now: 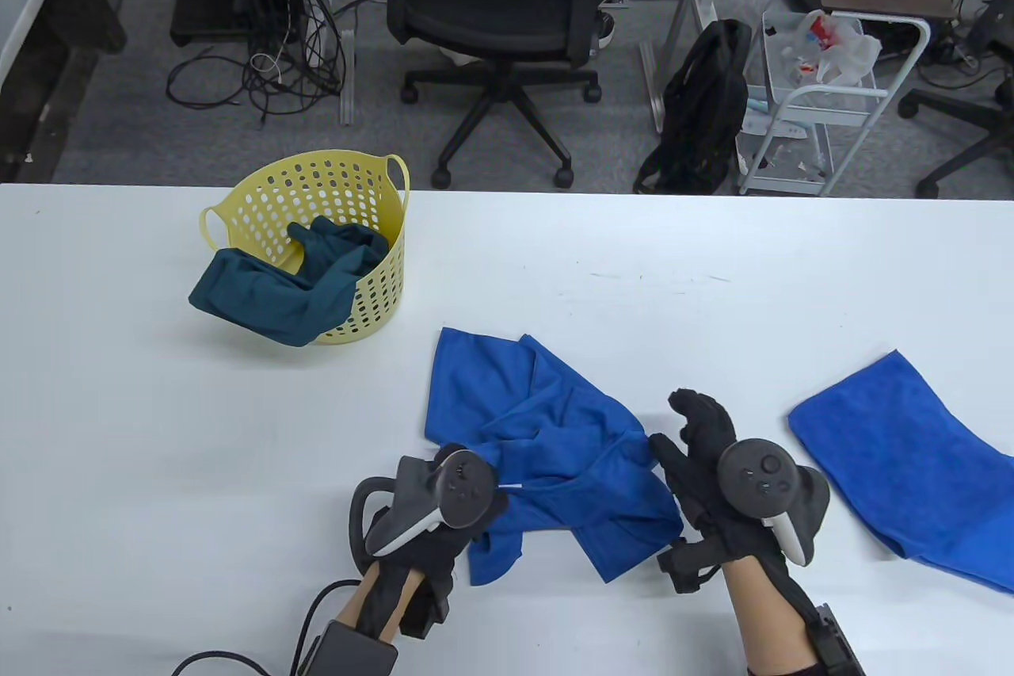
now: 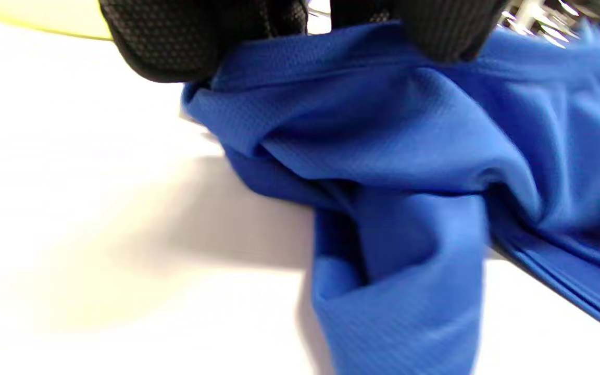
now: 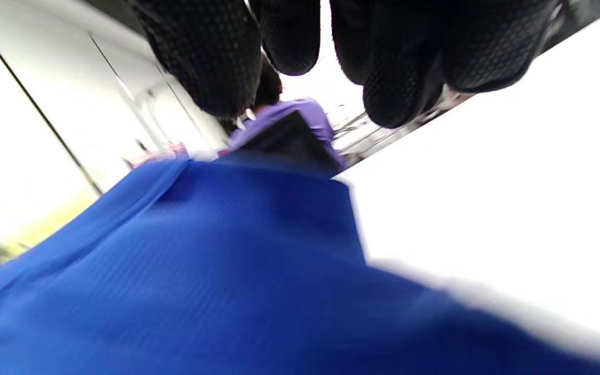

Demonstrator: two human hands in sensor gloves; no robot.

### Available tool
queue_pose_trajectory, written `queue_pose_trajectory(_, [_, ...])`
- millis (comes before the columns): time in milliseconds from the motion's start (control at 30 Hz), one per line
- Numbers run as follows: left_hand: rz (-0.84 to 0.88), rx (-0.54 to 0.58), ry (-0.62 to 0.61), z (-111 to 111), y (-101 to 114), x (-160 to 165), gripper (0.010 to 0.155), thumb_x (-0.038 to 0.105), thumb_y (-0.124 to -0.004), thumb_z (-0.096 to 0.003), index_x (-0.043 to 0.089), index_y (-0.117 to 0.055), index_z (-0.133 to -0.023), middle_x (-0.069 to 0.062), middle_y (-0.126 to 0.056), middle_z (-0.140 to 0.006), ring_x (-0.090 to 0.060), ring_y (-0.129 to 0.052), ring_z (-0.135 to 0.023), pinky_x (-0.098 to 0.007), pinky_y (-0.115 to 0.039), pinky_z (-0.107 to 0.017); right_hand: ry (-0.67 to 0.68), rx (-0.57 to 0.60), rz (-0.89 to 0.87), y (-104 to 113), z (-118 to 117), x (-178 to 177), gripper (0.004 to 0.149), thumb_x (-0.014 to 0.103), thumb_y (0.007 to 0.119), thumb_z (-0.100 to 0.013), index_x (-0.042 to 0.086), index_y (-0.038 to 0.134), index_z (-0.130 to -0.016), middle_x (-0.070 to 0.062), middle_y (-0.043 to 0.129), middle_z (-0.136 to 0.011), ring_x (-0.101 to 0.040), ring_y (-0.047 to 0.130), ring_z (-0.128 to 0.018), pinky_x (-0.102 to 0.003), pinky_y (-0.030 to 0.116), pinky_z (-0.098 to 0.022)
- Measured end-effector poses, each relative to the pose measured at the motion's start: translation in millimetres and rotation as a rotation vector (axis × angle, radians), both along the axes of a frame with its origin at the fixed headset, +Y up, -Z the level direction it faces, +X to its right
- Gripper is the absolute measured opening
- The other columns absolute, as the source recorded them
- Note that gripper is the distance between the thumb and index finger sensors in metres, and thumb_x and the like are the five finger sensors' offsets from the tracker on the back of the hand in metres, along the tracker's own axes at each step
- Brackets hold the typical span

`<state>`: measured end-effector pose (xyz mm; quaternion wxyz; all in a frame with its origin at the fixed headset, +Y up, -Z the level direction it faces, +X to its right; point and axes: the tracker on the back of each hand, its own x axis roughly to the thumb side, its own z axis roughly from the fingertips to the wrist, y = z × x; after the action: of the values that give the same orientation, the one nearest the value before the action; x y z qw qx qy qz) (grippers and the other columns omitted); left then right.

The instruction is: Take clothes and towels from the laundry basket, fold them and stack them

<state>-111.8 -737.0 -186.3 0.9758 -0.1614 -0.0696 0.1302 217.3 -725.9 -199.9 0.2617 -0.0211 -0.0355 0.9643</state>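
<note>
A crumpled blue garment (image 1: 547, 454) lies on the white table (image 1: 554, 280) near the front middle. My left hand (image 1: 467, 482) grips its left edge; in the left wrist view the gloved fingers (image 2: 175, 36) pinch the blue fabric (image 2: 409, 182). My right hand (image 1: 685, 430) is at the garment's right edge with its fingers spread above the cloth; in the right wrist view its fingers (image 3: 211, 57) hang apart over the blue fabric (image 3: 227, 271). A yellow laundry basket (image 1: 317, 192) at back left holds a dark teal garment (image 1: 293, 288) that spills over its rim.
A folded blue towel (image 1: 911, 454) lies on the table at the right. An office chair (image 1: 507, 18), a backpack (image 1: 705, 105) and a white cart (image 1: 816, 89) stand on the floor beyond the table's far edge.
</note>
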Motion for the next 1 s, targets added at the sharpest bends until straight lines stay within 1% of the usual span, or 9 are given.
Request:
queue_pose_trajectory(200, [0.176, 0.009, 0.123, -10, -8, -23, 0.048, 0.053, -0.067, -0.0608, 0.024, -0.08, -0.096, -0.016, -0.085, -0.103, -0.015, -0.103, -0.062, -0.038, -0.089, -0.05, 0.366, -0.069, 0.014, 1, 8, -20, 0.054, 0.053, 0.082, -0.054, 0.006, 0.088, -0.081, -0.029, 0.069, -0.108, -0.053, 0.073, -0.089, -0.072, 0.062, -0.062])
queue_pose_trajectory(300, [0.249, 0.021, 0.137, -10, -6, -27, 0.048, 0.054, -0.067, -0.0609, 0.024, -0.079, -0.096, -0.015, -0.085, -0.103, -0.014, -0.102, -0.061, -0.037, -0.089, -0.049, 0.518, -0.517, 0.333, -14, 13, -54, 0.102, 0.062, 0.08, -0.048, -0.008, 0.054, -0.118, -0.041, 0.032, -0.122, -0.07, 0.048, -0.099, -0.082, 0.048, -0.065])
queue_pose_trajectory(367, [0.288, 0.09, 0.136, -10, -4, -32, 0.053, 0.053, -0.067, -0.0607, 0.023, -0.071, -0.104, -0.017, -0.076, -0.111, -0.021, -0.098, -0.076, -0.043, -0.085, -0.058, 0.44, -0.435, 0.532, -25, 16, -65, 0.096, 0.051, 0.085, -0.051, -0.007, 0.049, -0.118, -0.044, 0.035, -0.119, -0.071, 0.054, -0.097, -0.081, 0.052, -0.065])
queue_pose_trajectory(467, [0.293, 0.206, 0.132, -9, 3, -50, 0.064, 0.045, -0.069, -0.0628, 0.02, -0.05, -0.118, -0.026, -0.052, -0.123, -0.037, -0.081, -0.1, -0.056, -0.075, -0.069, 0.274, -0.258, 0.551, -14, 6, -49, 0.041, 0.027, 0.072, -0.061, 0.011, 0.075, -0.099, -0.029, 0.057, -0.116, -0.056, 0.07, -0.094, -0.07, 0.061, -0.066])
queue_pose_trajectory(600, [0.191, 0.157, 0.119, -15, 1, -70, 0.072, 0.03, -0.082, -0.0585, 0.017, -0.047, -0.12, -0.028, -0.048, -0.124, -0.042, -0.077, -0.103, -0.062, -0.072, -0.07, 0.039, -0.101, 0.067, 10, 0, 7, 0.041, 0.017, 0.069, -0.061, -0.001, 0.074, -0.097, -0.035, 0.069, -0.105, -0.054, 0.081, -0.083, -0.068, 0.067, -0.061])
queue_pose_trajectory(700, [0.135, -0.117, -0.066, -19, -18, -57, 0.086, 0.031, -0.086, -0.0565, 0.022, -0.033, -0.124, -0.035, -0.032, -0.127, -0.053, -0.062, -0.111, -0.069, -0.065, -0.072, -0.044, -0.064, 0.036, 14, 0, 32, 0.041, 0.016, 0.066, -0.061, 0.001, 0.07, -0.099, -0.037, 0.071, -0.103, -0.053, 0.084, -0.08, -0.066, 0.069, -0.059])
queue_pose_trajectory(833, [-0.004, -0.189, -0.244, -10, -26, -16, 0.11, 0.054, -0.088, -0.0469, 0.028, -0.015, -0.125, -0.037, -0.02, -0.128, -0.063, -0.047, -0.112, -0.076, -0.055, -0.073, -0.067, -0.087, -0.076, 11, -1, 46, 0.042, 0.017, 0.063, -0.062, 0.005, 0.065, -0.102, -0.034, 0.075, -0.1, -0.049, 0.088, -0.077, -0.064, 0.072, -0.058])
queue_pose_trajectory(933, [-0.088, -0.127, -0.324, 1, -27, 11, 0.1, 0.061, -0.086, -0.0437, 0.039, -0.028, -0.122, -0.033, -0.025, -0.13, -0.061, -0.045, -0.113, -0.076, -0.054, -0.074, -0.083, -0.057, -0.106, 14, 0, 52, 0.042, 0.02, 0.063, -0.063, 0.006, 0.063, -0.103, -0.032, 0.077, -0.099, -0.047, 0.088, -0.076, -0.064, 0.072, -0.058])
queue_pose_trajectory(1000, [-0.017, -0.082, -0.326, 3, -27, 14, 0.067, 0.057, -0.08, -0.0512, 0.042, -0.056, -0.112, -0.028, -0.037, -0.129, -0.056, -0.051, -0.113, -0.072, -0.057, -0.074, -0.096, -0.027, -0.118, 19, 3, 58, 0.042, 0.022, 0.064, -0.063, 0.007, 0.064, -0.102, -0.03, 0.077, -0.1, -0.048, 0.087, -0.077, -0.064, 0.071, -0.058])
